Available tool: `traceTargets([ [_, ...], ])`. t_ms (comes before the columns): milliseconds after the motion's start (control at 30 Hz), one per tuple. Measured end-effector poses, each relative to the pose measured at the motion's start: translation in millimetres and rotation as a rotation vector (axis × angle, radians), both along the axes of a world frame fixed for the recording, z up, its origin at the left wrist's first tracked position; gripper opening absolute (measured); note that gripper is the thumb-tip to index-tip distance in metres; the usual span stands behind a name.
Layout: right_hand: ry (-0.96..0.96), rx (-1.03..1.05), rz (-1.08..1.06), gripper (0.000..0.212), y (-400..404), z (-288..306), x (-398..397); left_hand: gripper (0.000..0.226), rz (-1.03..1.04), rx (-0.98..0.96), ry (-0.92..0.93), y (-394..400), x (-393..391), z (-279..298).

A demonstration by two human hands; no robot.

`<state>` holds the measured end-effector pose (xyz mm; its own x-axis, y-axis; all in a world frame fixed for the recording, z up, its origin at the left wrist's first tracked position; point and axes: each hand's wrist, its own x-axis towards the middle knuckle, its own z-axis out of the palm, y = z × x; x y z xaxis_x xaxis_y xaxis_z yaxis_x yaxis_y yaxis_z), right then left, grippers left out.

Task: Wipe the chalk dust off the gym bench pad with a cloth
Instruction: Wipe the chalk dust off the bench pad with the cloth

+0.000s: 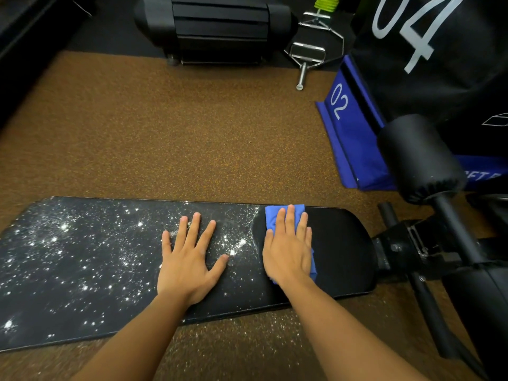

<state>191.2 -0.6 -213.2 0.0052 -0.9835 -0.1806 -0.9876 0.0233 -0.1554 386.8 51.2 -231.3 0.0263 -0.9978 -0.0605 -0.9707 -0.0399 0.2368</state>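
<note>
A long black bench pad [82, 270] lies across the lower half of the head view. White chalk dust [63, 226] speckles its left and middle parts, while the right end [343, 251] looks clean and dark. My right hand [287, 246] presses flat, fingers straight, on a blue cloth [275, 215] at the edge between dusty and clean pad. Blue cloth shows past the fingertips and beside the wrist. My left hand [189, 259] rests flat on the dusty pad, fingers spread, just left of the cloth.
Brown speckled rubber floor [178, 133] lies beyond the pad, with some dust on it near the front edge. Black foam rollers and the bench frame [420, 158] stand at right. A blue block marked 02 [349, 127], a metal cable handle [308, 53] and a black machine [217, 28] sit further back.
</note>
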Motion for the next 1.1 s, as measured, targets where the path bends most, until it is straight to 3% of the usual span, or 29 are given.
traceTargets([
  [533,-0.012,-0.020,0.217,0.066,43,-3,10,0.072,-0.011,-0.032,0.004,2,1,-3],
  [667,-0.013,-0.064,0.245,0.059,64,-6,-9,0.071,-0.013,-0.023,-0.010,2,1,-3],
  [1100,0.021,-0.034,0.003,0.060,0,-5,15,0.068,-0.011,0.003,0.002,2,1,0],
])
